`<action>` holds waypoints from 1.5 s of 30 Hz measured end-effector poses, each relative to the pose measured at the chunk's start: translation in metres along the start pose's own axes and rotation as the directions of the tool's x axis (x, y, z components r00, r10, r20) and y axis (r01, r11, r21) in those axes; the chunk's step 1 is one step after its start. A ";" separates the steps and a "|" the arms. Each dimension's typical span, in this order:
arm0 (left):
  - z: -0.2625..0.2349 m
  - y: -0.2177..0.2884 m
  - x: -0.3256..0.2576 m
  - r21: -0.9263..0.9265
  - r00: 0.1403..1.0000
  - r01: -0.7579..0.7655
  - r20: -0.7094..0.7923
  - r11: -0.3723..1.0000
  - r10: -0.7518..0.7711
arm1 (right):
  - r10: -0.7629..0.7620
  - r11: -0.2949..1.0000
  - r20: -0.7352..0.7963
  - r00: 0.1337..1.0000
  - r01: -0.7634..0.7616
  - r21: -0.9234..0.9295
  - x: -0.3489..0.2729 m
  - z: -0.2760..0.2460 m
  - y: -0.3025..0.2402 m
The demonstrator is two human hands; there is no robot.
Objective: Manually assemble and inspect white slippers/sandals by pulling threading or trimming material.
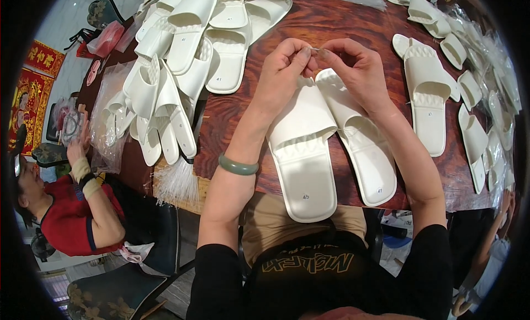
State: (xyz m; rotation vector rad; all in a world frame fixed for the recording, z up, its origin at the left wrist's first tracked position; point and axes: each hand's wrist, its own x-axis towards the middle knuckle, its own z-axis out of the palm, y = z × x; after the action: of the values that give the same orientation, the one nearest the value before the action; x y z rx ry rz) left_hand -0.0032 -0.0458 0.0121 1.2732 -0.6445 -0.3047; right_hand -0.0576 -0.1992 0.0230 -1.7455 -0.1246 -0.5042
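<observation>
My left hand (280,77), with a green bangle (238,165) on its wrist, is closed in a pinch over the far ends of two white slippers. Close beside it, my right hand (359,74) pinches too, and the fingertips of both hands meet. Something small and thin seems to lie between them, too small to name. Below the hands one white slipper (302,176) lies sole-end toward me, its heel reaching past the table edge. The other slipper (369,165) rests to its right, slightly angled. Their far ends are partly hidden by my fingers.
White slippers are heaped (185,44) at the left on the wooden table (326,16). A bundle of thin white strands (179,184) hangs at its left edge. More slippers (429,110) and clear plastic bags (499,71) lie right. A person in red (83,215) sits left.
</observation>
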 end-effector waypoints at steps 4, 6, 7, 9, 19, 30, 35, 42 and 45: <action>-0.001 0.001 0.000 -0.007 1.000 -0.020 -0.004 1.000 0.020 | -0.057 0.996 -0.008 0.998 0.056 -0.065 0.000 0.001 0.000; 0.000 0.000 0.000 0.000 1.000 -0.022 -0.009 1.000 0.022 | 0.040 0.999 -0.009 0.999 -0.040 -0.026 0.000 0.000 0.000; 0.001 -0.002 0.000 -0.004 0.999 -0.037 -0.003 0.999 0.037 | 0.011 1.000 0.002 1.000 -0.011 -0.019 0.000 -0.001 0.001; 0.001 -0.004 0.001 -0.058 1.000 -0.024 0.002 0.998 0.025 | -0.015 0.999 0.013 1.000 0.016 -0.039 -0.001 -0.001 0.001; 0.003 -0.005 -0.004 0.386 0.978 -0.131 -0.100 0.913 0.182 | 0.019 0.992 0.041 0.999 -0.013 -0.128 -0.001 0.002 -0.002; 0.003 0.001 -0.006 0.213 0.979 -0.164 -0.082 0.963 0.185 | 0.116 0.991 0.056 0.992 -0.112 -0.072 0.000 -0.006 0.004; 0.003 0.003 -0.007 0.241 0.980 -0.151 -0.087 0.959 0.177 | 0.131 0.989 0.076 0.988 -0.125 -0.081 0.002 -0.009 0.005; 0.002 0.003 -0.007 0.290 0.973 -0.177 -0.090 0.941 0.211 | 0.111 0.994 0.094 0.989 -0.111 -0.010 0.000 -0.004 0.000; 0.003 0.001 -0.005 0.250 0.976 -0.178 -0.077 0.952 0.202 | 0.148 0.989 0.124 0.981 -0.150 0.002 0.001 -0.007 -0.004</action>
State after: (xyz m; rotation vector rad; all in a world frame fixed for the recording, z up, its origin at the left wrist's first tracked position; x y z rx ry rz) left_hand -0.0094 -0.0452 0.0122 1.4367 -0.7270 -0.0002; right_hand -0.0599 -0.2050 0.0284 -1.7597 -0.0829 -0.2858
